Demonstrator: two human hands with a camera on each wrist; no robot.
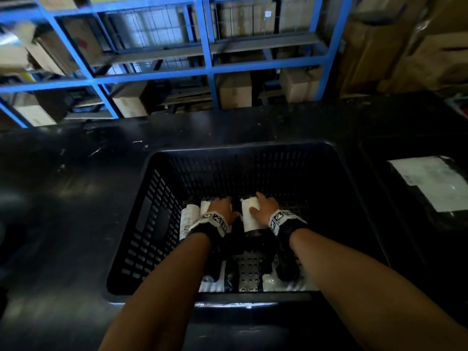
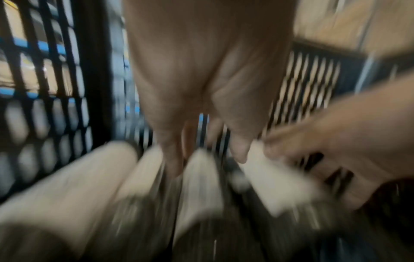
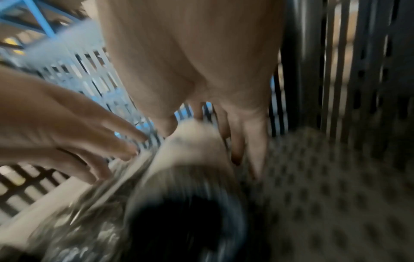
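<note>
**Gripping Wrapped Stock Inside the Crate**

Working position: both arms reach down into the black slotted crate (image 1: 152, 224), which stands on the dark counter (image 1: 76, 186).

1. The right hand (image 1: 266, 207) wraps over the far end of the labelled cylinder (image 1: 249, 221). The thumb is on the white label and the fingers curl down the other side. The right wrist view shows the same straddling hold. The cylinder lies lengthwise on the crate floor, about mid-crate.
2. The left hand (image 1: 220, 210) lies on top of the white pack (image 1: 205, 206), just beside the cylinder. The left wrist view is too blurred to tell whether the fingers have closed on the pack or only rest on it.

A top grip at one end suits a straight lift, since the tall walls block any sideways exit. Lifting out is the likely step in hand.

Surroundings:
- A white roll (image 1: 190, 219) lies just left of the white pack, toward the crate's left wall.
- Clear-wrapped packets (image 1: 273, 283) lie at the near end, beneath the forearms, and could snag on withdrawal.
- A white sheet (image 1: 430, 183) lies well apart on the right.
- Blue shelving (image 1: 207, 59) with cardboard boxes (image 1: 235, 93) stands behind the counter.
</note>
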